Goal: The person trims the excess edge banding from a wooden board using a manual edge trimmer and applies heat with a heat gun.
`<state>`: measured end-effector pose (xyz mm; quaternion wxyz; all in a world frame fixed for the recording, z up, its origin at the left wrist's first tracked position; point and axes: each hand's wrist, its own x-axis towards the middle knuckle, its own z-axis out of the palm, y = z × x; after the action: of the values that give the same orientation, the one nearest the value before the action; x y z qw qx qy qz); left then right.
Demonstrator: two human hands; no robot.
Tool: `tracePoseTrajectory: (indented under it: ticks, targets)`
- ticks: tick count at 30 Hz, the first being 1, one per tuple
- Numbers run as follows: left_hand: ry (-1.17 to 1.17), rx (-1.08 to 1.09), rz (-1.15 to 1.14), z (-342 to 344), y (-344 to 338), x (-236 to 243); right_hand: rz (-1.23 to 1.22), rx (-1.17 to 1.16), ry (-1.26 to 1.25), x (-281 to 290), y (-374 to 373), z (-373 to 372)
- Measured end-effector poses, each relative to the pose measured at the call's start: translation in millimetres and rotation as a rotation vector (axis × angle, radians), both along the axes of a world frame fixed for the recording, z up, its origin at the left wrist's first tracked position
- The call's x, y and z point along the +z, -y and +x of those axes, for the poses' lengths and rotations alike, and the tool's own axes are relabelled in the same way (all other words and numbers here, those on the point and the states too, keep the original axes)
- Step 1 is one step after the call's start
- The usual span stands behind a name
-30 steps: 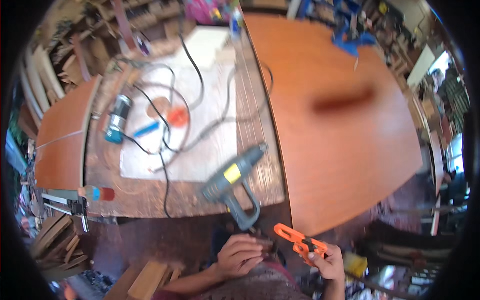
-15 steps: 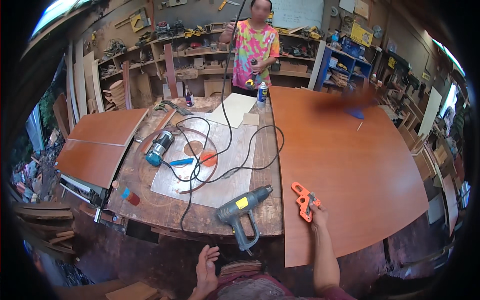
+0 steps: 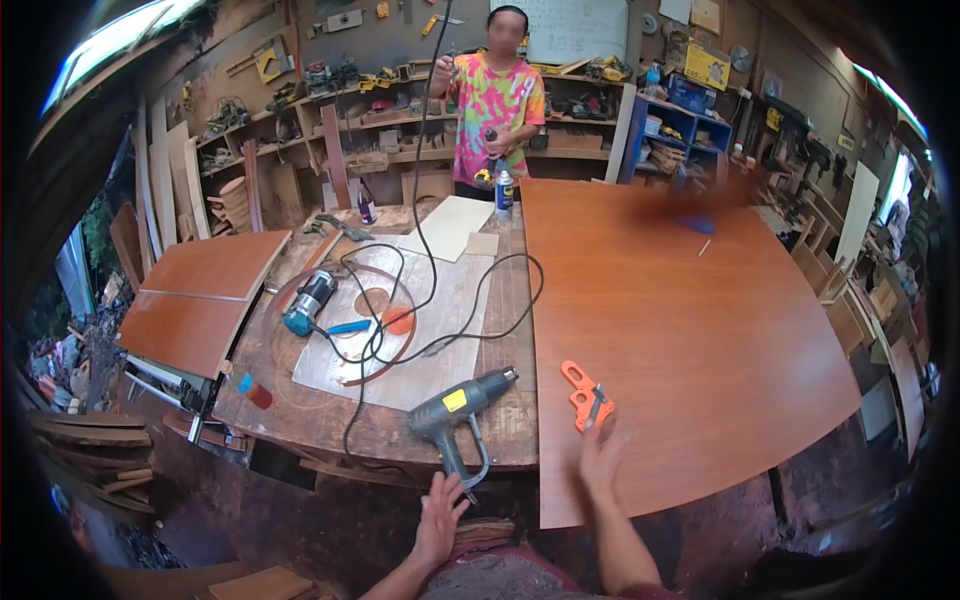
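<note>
A flat orange hand tool (image 3: 584, 398) with cut-out holes and a dark grey bar lies on the large reddish-brown panel (image 3: 680, 340). Just below it, my right hand (image 3: 602, 458) is loosely open, fingertips close to the tool's lower end; whether they still touch it is hard to tell. My left hand (image 3: 438, 518) is open with fingers spread, beside the lower end of a heat gun's handle. That heat gun (image 3: 458, 408), dark grey with a yellow label, rests at the workbench's front edge, nozzle toward the panel.
A teal-and-black trim router (image 3: 309, 305) lies on the worn workbench (image 3: 510, 430) amid a looping black cable (image 3: 430, 250). A spray can (image 3: 504, 197) stands at the back. Across the bench a person (image 3: 497, 105) holds a tool. Brown panels (image 3: 190, 320) lie at left.
My right hand has loosened from the orange tool and drawn back slightly. My left hand has risen toward the heat gun's handle, fingers spreading. The view has shifted a little.
</note>
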<state>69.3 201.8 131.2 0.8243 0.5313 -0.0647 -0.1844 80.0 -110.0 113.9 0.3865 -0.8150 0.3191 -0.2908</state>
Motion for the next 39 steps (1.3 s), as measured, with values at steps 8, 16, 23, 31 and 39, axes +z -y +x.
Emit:
tracePoseTrajectory:
  ticks: [8,16,23,31,39]
  targets:
    - [-0.131,-0.447,-0.341,-11,80,-4,0.094,0.845,0.333,77,-147,-36]
    - [-0.269,-0.417,-0.189,-15,63,57,-0.126,0.877,0.308,96,-119,-6]
    - [0.198,-0.282,-0.053,7,24,82,-0.468,0.639,0.315,141,-85,95]
    - [0.213,0.298,0.155,99,-74,10,-0.174,0.598,0.385,249,-36,302]
    - [0.458,0.4,0.755,194,-126,-101,-0.326,0.269,0.322,293,-17,494]
